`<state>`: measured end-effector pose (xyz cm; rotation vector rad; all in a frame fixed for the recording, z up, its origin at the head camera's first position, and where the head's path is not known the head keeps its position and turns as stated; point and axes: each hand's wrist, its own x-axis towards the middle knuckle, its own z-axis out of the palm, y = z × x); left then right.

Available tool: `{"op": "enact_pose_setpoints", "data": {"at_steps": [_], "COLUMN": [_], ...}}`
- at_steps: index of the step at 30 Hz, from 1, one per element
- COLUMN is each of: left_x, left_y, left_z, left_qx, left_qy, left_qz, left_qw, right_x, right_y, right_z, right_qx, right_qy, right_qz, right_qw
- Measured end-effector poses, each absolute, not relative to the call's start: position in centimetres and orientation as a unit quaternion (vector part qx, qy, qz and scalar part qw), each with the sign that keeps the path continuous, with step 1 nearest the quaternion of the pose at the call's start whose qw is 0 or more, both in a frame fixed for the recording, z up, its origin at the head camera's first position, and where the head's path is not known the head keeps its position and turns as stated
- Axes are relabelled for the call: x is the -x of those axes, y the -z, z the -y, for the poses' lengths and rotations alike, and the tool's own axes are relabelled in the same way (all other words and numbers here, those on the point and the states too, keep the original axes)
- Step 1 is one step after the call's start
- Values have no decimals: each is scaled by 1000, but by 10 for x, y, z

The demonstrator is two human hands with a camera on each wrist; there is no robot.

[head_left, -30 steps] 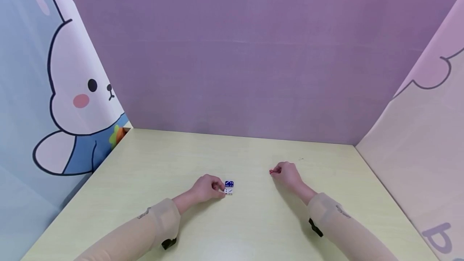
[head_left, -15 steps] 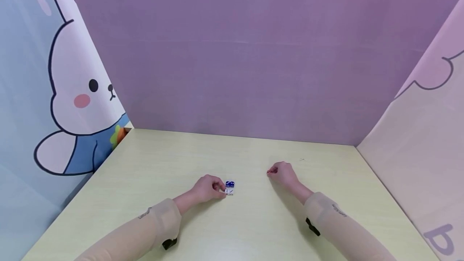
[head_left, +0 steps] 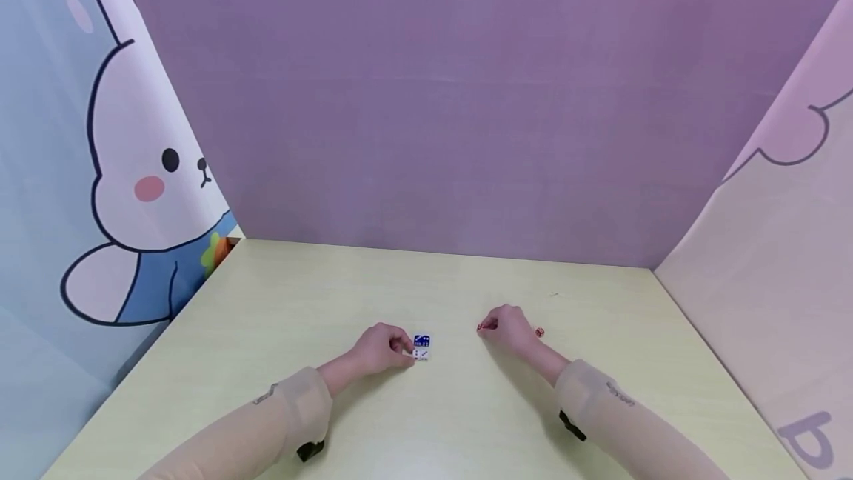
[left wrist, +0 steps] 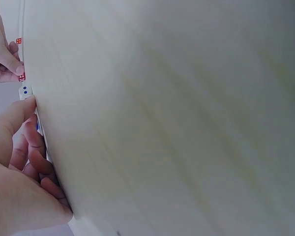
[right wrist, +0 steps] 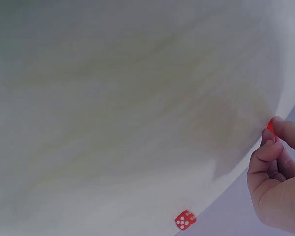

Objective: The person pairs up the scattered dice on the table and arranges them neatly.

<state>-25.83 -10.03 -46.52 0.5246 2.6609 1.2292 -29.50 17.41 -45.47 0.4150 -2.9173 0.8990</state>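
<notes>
A small block of dice stands on the table in the head view: blue dice (head_left: 422, 340) at the back, white dice (head_left: 421, 354) in front. My left hand (head_left: 381, 347) is at their left side, thumb and bent index finger against the white dice. The thumb hides part of a white die (left wrist: 25, 90) in the left wrist view. My right hand (head_left: 509, 327) pinches a red die (head_left: 480, 327) between thumb and fingertips, right of the block and apart from it. Another red die (head_left: 540, 332) lies just right of that hand.
The pale wooden table (head_left: 426, 421) carries a faint small mark (head_left: 554, 294) behind the right hand. A purple backdrop (head_left: 426, 110) rises at its far edge. Printed side curtains stand left (head_left: 40, 258) and right (head_left: 786, 265).
My right hand has moved left and slightly nearer with the red die, toward the block. The other red die has come into view behind it. The left hand stays at the block.
</notes>
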Motion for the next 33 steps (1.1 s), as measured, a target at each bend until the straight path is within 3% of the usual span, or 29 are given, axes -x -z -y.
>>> {"op": "enact_pose_setpoints", "data": {"at_steps": [22,33], "left_x": [257,255], "left_y": [466,465], "left_z": [100,105], "left_qx": [-180,-174], "left_qy": [-419,-429], "left_qz": [-887,-883], "left_qw": [77,78], "right_x": [259,240], "right_y": [452,448], "right_z": [-161,-147], "right_qx": [-238,-241], "right_qy": [-317,-313], "right_qz": [918,918], "right_qw": [-2,-32]}}
